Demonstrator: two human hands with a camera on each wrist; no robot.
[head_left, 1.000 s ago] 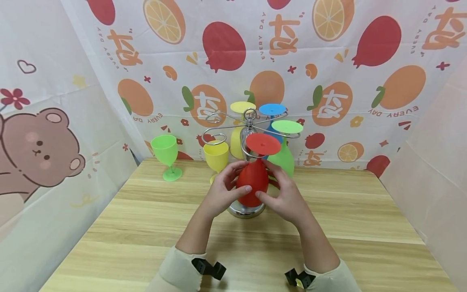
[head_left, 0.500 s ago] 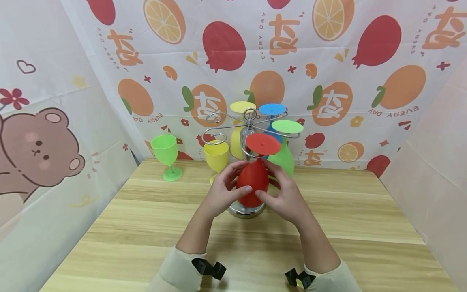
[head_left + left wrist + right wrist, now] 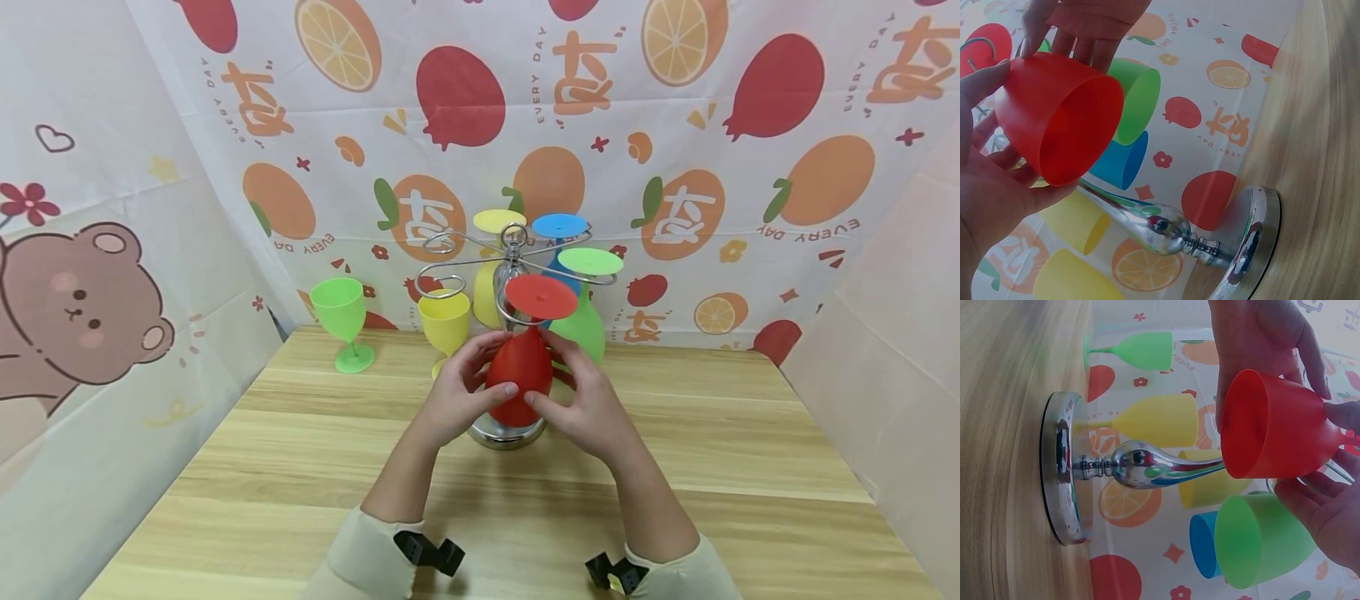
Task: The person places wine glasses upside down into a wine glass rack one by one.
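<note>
A red plastic goblet [image 3: 519, 379] hangs upside down, its stem in a front loop of a chrome goblet rack [image 3: 506, 437] and its round foot above the loop. My left hand [image 3: 456, 398] holds the bowl from the left, thumb in front. From the other side my right hand [image 3: 588, 404] grips it the same way, fingers reaching round behind. In the right wrist view the red bowl's open mouth [image 3: 1244, 428] faces the rack's base. Upside down on the same rack hang a light green goblet [image 3: 585, 329], a blue goblet [image 3: 561, 225] and a yellow goblet [image 3: 486, 293].
Left of the rack, a yellow goblet [image 3: 445, 321] and a green goblet [image 3: 339, 310] stand upright on the wooden table [image 3: 712, 450]. Two wire loops [image 3: 441, 286] on the rack's left side hold no goblet. A fruit-print cloth [image 3: 630, 50] hangs behind the table.
</note>
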